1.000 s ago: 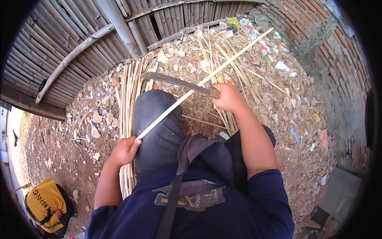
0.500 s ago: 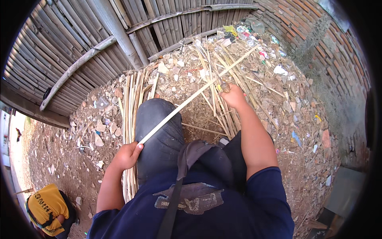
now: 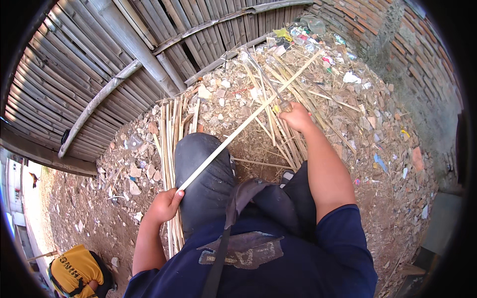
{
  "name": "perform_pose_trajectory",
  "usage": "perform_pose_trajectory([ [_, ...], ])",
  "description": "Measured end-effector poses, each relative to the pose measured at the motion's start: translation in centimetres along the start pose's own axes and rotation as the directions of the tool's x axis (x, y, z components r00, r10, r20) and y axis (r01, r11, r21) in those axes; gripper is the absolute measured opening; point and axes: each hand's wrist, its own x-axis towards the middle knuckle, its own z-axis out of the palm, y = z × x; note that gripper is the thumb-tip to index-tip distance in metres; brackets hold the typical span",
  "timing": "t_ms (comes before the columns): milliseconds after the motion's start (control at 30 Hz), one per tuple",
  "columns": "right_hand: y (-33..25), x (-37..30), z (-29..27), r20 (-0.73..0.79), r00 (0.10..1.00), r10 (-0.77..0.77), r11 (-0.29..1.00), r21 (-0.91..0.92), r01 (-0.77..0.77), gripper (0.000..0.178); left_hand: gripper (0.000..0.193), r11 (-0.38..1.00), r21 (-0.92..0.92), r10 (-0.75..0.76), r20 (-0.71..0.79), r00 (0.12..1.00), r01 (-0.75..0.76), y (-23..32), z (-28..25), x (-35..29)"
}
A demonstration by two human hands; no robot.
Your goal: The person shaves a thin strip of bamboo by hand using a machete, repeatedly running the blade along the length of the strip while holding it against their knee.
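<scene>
A long, pale bamboo strip [image 3: 223, 145] slants across my right-of-centre view from my lap toward the far rubble. My left hand [image 3: 166, 204] pinches its near end beside my left knee, thumb on top. In my right hand [image 3: 297, 117], closed fingers wrap the handle of a long-bladed knife [image 3: 285, 106]. Its narrow blade points away and to the left, crossing the strip near the handle. Whether the edge bites into the strip cannot be made out.
Bundled bamboo strips [image 3: 169, 144] lie left of my knee, with more loose strips [image 3: 293, 144] ahead. Stones and litter cover the ground. A bamboo wall [image 3: 94, 64] and a brick wall [image 3: 422, 64] enclose the far side. A person in a yellow top [image 3: 77, 270] sits at lower left.
The whole view has shifted slightly, with my body and hands appearing a little farther right. Both hands keep their hold on the bamboo strip and the knife.
</scene>
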Motion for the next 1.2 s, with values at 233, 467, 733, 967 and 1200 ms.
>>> perform_pose_trajectory([
  [233, -7.0, -3.2, -0.7, 0.195, 0.981, -0.024, 0.74, 0.663, -0.114, 0.03, 0.048, 0.994, 0.106, 0.02, -0.056, 0.998, -0.014, 0.3, 0.6, -0.6],
  [467, -6.2, -3.0, 1.4, 0.086, 0.995, 0.044, 0.635, 0.767, -0.095, 0.021, 0.045, 0.949, 0.316, 0.059, -0.148, 0.987, -0.01, 0.2, 0.4, -1.7],
  [733, -5.6, -2.3, 2.9, -0.007, 0.999, 0.051, 0.605, 0.796, -0.025, 0.016, 0.047, 0.967, 0.248, 0.157, -0.384, 0.91, -0.062, 1.6, -1.2, -1.5],
  [967, -4.7, -2.5, 2.7, -0.046, 0.995, 0.085, 0.693, 0.721, -0.026, 0.017, 0.046, 0.83, 0.257, 0.496, -0.745, 0.446, -0.495, 12.9, -9.6, 0.6],
  [1200, -6.2, -2.3, 3.0, 0.023, 0.998, 0.054, 0.687, 0.725, -0.054, 0.013, 0.055, 0.395, 0.206, 0.766, -0.612, 0.197, -0.895, 24.2, -7.7, -0.8],
])
